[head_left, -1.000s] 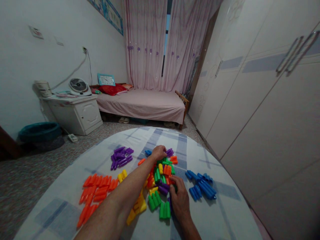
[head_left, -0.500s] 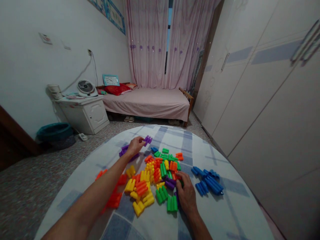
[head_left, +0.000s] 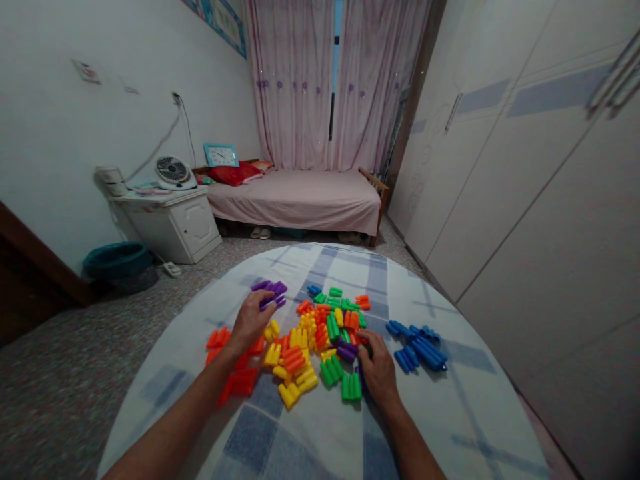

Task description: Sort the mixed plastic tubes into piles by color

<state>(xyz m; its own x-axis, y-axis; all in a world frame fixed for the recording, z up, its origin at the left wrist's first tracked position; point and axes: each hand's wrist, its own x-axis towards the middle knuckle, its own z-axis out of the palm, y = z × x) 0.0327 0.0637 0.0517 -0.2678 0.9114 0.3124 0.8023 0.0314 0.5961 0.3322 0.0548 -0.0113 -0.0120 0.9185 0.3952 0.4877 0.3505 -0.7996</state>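
My left hand (head_left: 253, 321) is over a small cluster of purple plastic building blocks (head_left: 273, 288) at the left of the table. Its fingertips are closed on a purple block (head_left: 273, 303) at the near side of that cluster. My right hand (head_left: 379, 365) rests at the right edge of a mixed pile, fingers curled; what they hold, if anything, is hidden. Beside its thumb lies a dark purple block (head_left: 347, 351), with green blocks (head_left: 351, 387) just left of the palm. Yellow blocks (head_left: 290, 395) and orange ones (head_left: 293, 360) fill the pile's left part.
Blue blocks (head_left: 425, 353) lie grouped on the right, and red-orange blocks (head_left: 243, 382) at the left, partly under my left forearm. A checked cloth covers the round table (head_left: 310, 447). Beyond stand a bed (head_left: 300, 193), a white cabinet (head_left: 193, 227) and a wardrobe (head_left: 500, 187).
My left hand has brought the purple block back, left and nearer, to the purple cluster. My right hand stays at the pile's edge. The view has shifted slightly.
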